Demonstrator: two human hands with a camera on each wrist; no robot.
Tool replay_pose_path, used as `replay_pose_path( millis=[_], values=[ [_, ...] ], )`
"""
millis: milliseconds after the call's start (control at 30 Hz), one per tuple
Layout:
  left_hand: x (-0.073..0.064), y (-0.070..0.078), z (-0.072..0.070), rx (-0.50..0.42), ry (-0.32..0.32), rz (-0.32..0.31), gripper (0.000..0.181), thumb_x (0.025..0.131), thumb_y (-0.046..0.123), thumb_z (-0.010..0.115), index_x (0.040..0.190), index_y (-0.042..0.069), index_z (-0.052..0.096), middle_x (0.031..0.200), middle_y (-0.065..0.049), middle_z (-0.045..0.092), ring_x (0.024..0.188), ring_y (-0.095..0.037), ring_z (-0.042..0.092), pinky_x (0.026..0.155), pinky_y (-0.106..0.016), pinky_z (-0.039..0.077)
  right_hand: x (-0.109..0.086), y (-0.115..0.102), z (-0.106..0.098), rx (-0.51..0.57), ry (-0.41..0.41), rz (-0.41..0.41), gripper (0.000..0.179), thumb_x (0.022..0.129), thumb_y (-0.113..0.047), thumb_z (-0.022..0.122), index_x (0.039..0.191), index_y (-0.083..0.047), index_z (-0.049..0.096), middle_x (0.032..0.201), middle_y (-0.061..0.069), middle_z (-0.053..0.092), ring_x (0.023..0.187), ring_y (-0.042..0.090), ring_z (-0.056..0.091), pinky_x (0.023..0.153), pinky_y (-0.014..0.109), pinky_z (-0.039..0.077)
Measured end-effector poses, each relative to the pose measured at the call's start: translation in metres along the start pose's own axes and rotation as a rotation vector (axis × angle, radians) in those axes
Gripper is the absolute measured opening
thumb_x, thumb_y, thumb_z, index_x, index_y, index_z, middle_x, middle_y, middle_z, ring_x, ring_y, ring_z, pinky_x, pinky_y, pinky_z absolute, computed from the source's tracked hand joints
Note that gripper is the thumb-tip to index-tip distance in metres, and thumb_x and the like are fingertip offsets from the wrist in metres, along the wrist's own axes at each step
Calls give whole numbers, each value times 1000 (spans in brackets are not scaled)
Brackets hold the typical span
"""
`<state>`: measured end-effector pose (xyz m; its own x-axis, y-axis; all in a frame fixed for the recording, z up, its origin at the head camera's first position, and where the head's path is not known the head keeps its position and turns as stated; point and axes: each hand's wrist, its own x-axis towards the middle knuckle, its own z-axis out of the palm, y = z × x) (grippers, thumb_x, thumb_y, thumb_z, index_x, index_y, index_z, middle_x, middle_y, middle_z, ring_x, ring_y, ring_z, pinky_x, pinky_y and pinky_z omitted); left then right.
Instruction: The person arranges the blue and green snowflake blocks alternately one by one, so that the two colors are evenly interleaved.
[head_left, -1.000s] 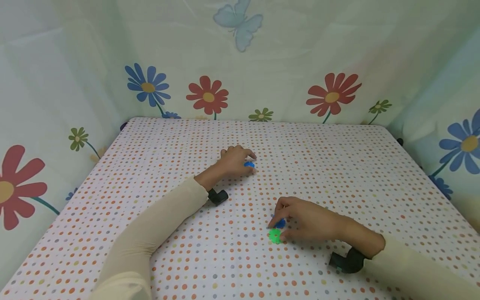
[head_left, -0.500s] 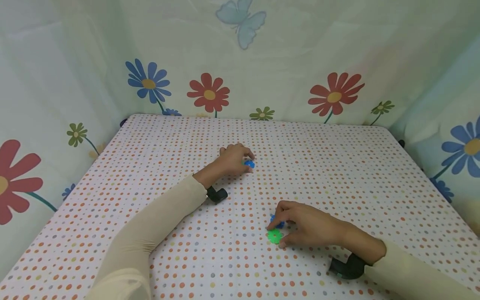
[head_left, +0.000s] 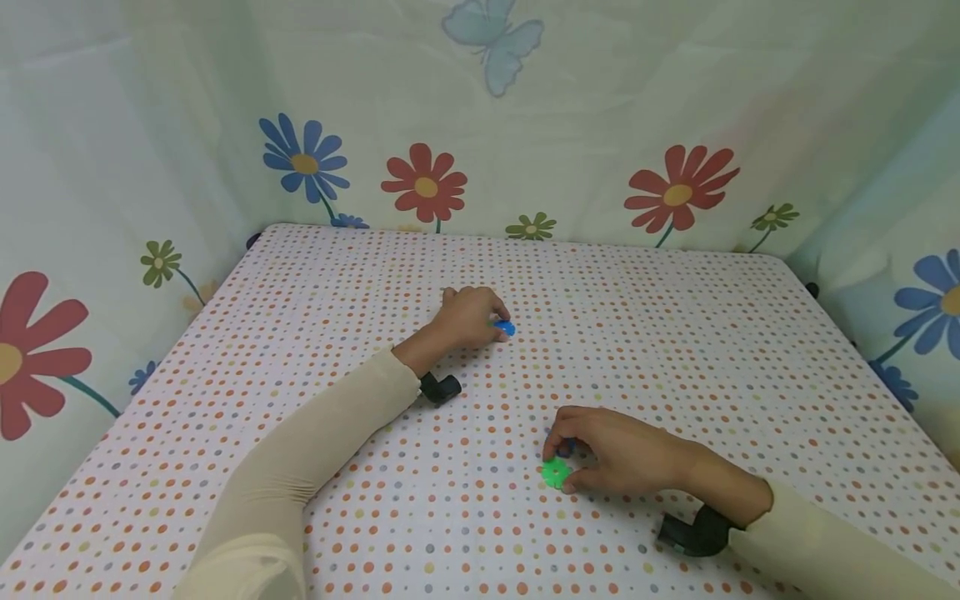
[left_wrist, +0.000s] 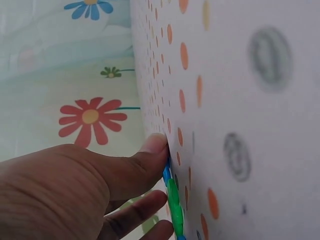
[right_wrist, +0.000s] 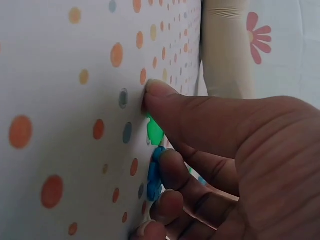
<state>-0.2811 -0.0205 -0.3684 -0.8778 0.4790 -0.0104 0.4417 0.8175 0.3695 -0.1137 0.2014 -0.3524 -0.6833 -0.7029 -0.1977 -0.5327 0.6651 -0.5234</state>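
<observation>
My left hand (head_left: 468, 319) pinches a blue notched plastic disc (head_left: 507, 328) between thumb and index finger, low over the far middle of the table. Under that hand, the left wrist view reveals a green notched disc (left_wrist: 175, 206) touching or overlapping blue ones. Nearer, my right hand (head_left: 618, 446) has its thumb and index finger at opposite edges of another green notched disc (head_left: 556, 473), lying on or just above the cloth. A second blue disc (right_wrist: 154, 175) sits beneath the right hand's curled fingers, mostly hidden in the head view.
A white table cover (head_left: 420, 517) with coloured dots spreads under both hands. Flower-printed curtains (head_left: 585, 117) stand behind and at both sides of the table. A black wrist camera (head_left: 441, 389) hangs under the left wrist and another black camera (head_left: 693, 533) under the right.
The left fingers have drawn together on the blue disc. My right index finger and thumb have come onto the green disc's edges, and the blue disc there is more covered. The head view shifted slightly.
</observation>
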Motion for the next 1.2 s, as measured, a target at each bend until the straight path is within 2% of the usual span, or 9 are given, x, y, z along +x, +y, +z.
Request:
replay_pose_path(
  millis=[233,433,833,1200],
  values=[
    [1,1,1,23,4,-17,29,88,39,74,114,27,74,131,7,65,120,-21,57,103,-49,29,1,-2,-3,-4,-38,-3,27,84,-27,80,104,-32,64,100,-17,56,91,-1,54,82,23,49],
    [1,3,-1,43,17,-18,28,87,40,74,113,27,74,128,8,67,119,-20,58,104,-49,28,2,-5,-6,-80,-64,-28,26,84,-31,78,104,-33,61,99,-19,54,92,-2,52,82,24,49],
    [-3,5,-2,36,13,-22,29,88,39,73,114,26,74,127,7,68,116,-20,60,102,-48,31,2,-5,-3,-133,-53,-98,25,83,-30,77,101,-34,61,100,-21,53,90,-1,51,82,25,48],
    [-1,3,-1,43,5,-24,28,89,39,73,114,27,74,131,8,65,118,-20,60,103,-49,30,4,-2,-11,-63,-69,-101,24,87,-34,74,106,-33,59,100,-21,58,89,-1,56,80,22,49]
  ],
)
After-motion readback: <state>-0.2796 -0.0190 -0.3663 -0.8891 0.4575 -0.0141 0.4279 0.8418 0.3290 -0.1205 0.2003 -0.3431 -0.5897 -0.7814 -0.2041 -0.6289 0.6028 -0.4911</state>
